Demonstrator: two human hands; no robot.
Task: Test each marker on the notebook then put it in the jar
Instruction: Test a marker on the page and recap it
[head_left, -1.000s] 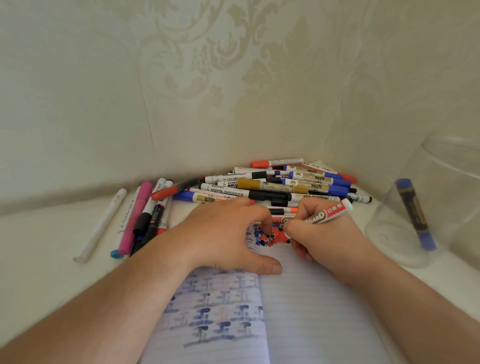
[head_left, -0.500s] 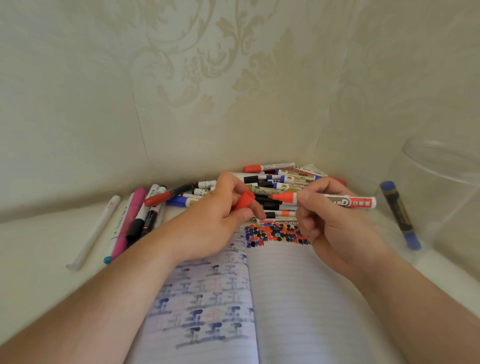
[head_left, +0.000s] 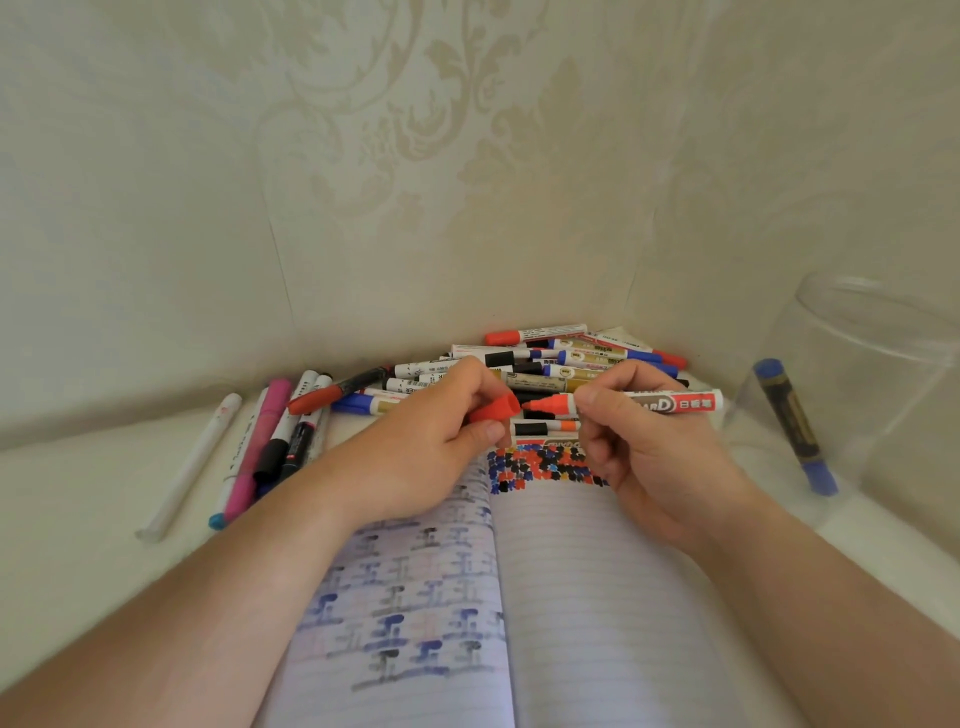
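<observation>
Pale damask wallpaper behind, off-white tabletop (head_left: 78, 519) below. I see the red marker (head_left: 644, 403), white barrel w/ red label, uncapped, orange-red tip aimed left, held level above the open notebook (head_left: 597, 597) near its dotted patch. Right hand (head_left: 639, 447) pinches the barrel; left hand (head_left: 431, 441) pinches the red cap (head_left: 496, 409), mouth just off the tip. Jar (head_left: 872, 395) at right holds a blue marker (head_left: 792, 423).

Notebook (head_left: 597, 597) open before me on surface (head_left: 78, 519); marker pile (head_left: 545, 364) behind it; loose markers (head_left: 260, 447) left; jar (head_left: 857, 405) right, one marker (head_left: 792, 421) inside.
</observation>
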